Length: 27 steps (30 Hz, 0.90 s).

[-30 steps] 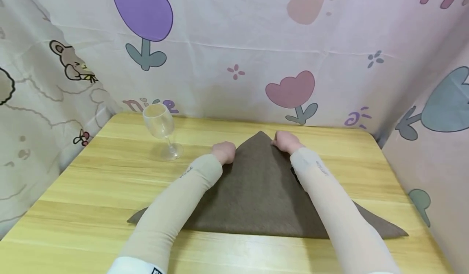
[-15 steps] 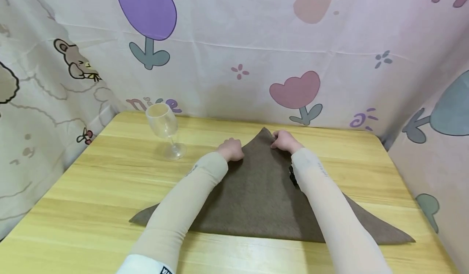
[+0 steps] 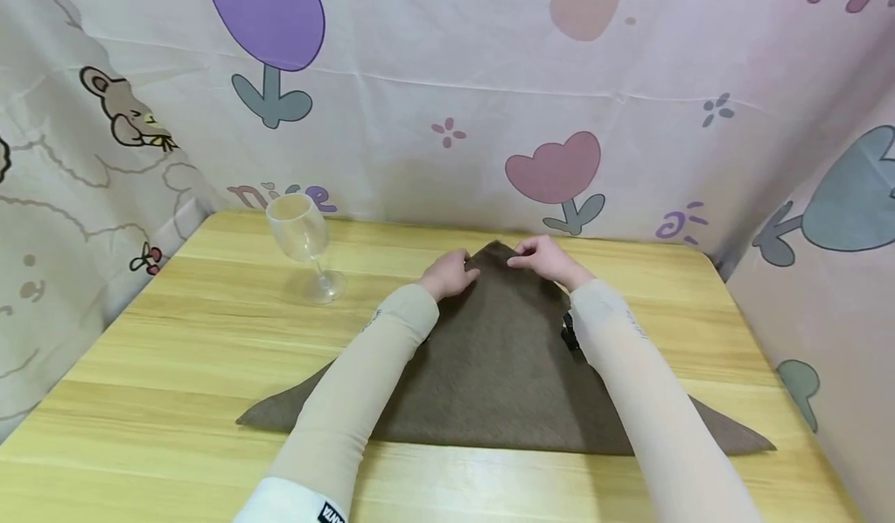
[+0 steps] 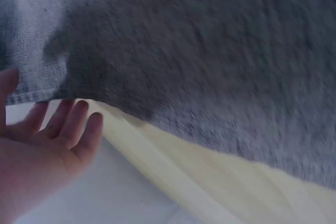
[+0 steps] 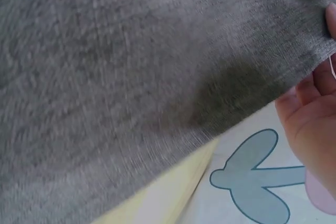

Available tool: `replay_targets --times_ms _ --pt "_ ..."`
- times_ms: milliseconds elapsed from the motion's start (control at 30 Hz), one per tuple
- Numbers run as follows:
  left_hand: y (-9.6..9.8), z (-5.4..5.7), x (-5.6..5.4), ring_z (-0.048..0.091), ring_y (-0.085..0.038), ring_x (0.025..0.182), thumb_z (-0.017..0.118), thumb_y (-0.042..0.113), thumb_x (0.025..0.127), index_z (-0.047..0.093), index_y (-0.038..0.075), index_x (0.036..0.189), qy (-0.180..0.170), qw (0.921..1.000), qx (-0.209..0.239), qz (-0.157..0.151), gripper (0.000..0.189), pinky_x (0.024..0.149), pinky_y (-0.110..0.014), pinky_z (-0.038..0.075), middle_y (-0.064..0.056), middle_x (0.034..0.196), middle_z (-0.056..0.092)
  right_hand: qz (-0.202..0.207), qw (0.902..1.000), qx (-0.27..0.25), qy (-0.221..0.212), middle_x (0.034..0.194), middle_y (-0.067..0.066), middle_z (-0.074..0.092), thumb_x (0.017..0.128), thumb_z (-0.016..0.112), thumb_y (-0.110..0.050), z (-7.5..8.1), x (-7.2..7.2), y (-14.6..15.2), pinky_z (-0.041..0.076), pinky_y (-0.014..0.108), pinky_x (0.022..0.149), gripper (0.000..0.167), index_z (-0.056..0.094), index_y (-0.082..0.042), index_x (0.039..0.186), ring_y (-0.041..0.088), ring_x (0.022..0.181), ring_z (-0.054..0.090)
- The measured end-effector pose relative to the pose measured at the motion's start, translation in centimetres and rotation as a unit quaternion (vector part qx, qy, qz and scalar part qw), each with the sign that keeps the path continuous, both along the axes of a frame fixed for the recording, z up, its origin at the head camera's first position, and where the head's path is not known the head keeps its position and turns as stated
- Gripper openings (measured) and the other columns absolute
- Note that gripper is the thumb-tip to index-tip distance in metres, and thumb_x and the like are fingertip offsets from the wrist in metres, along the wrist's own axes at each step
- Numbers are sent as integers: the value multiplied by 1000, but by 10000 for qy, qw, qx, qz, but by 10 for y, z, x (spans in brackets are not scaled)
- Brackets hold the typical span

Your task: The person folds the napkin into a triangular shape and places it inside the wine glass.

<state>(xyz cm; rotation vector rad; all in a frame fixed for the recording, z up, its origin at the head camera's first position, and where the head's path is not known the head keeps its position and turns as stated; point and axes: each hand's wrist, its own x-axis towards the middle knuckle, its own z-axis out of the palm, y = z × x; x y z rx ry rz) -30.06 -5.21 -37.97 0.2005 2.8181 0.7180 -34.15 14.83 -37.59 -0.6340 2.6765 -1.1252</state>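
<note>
A brown cloth (image 3: 489, 375) lies as a wide triangle, its long side towards me and its tip pointing at the back of the table. My left hand (image 3: 447, 274) is at the left slope near the tip. In the left wrist view its loosely bent fingers (image 4: 79, 124) meet the cloth's edge, the thumb standing apart from them. Across from it, my right hand (image 3: 548, 260) pinches the right slope near the tip. The right wrist view has the thumb (image 5: 331, 20) over the cloth and the fingers beneath. The edge there is raised.
A clear wine glass (image 3: 302, 235) stands upright at the back left of the wooden table (image 3: 175, 329). Behind the table hangs a patterned curtain (image 3: 391, 119), which also runs along both sides. A small black object (image 3: 569, 332) shows at my right cuff.
My left hand has moved along the cloth's edge towards the tip, and its thumb has come away from the fingers. The tip has shifted and bent slightly. The glass stays put.
</note>
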Motion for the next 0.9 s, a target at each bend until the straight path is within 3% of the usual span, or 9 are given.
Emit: replay_targets --times_ms 133,200,367,500,600,733,900 --pt "0 0 -2 53 -20 83 50 27 97 55 5 98 389 9982 424 174 23 78 -31 43 -7 92 58 -51 9999 29 -130 69 -4 47 87 64 -13 1 -1 3 34 26 63 17 57 -1 77 10 66 40" --pt "1 0 -2 50 -18 77 50 25 97 55 6 94 482 9973 503 210 20 75 -29 41 -5 86 54 -51 9997 62 -229 69 -3 43 89 62 -16 2 -2 5 33 26 64 20 55 -2 77 11 67 39" --pt "5 2 -3 58 -22 87 50 22 97 59 6 103 614 9964 556 189 19 82 -33 46 -9 97 63 27 9996 5 -285 67 -1 39 93 56 -18 6 -1 4 32 28 63 23 54 -1 77 15 66 37" --pt "7 2 -4 61 -25 97 49 17 97 61 6 110 687 9952 643 260 21 87 -36 47 -11 108 66 8 9999 -128 -23 65 -3 39 91 60 -14 9 0 1 31 27 61 24 54 0 73 13 64 37" --pt "8 1 -5 61 -25 100 48 14 96 62 4 111 760 9934 799 308 23 89 -36 47 -12 109 66 -67 9998 -191 52 68 -3 49 88 64 -13 9 2 -1 35 25 63 18 60 1 76 12 66 41" --pt "9 0 -6 60 -27 99 46 11 94 62 3 110 687 9906 1146 292 24 89 -36 46 -14 107 65 -244 9989 -390 -109 86 8 63 87 64 -13 10 4 -4 42 24 71 18 66 4 94 10 76 50" --pt "10 0 -7 59 -24 96 50 17 94 62 4 109 667 9865 1481 191 23 87 -33 46 -12 105 66 -297 9973 -647 -176 108 21 65 89 62 -12 13 5 -6 45 22 79 27 64 5 110 4 85 56"
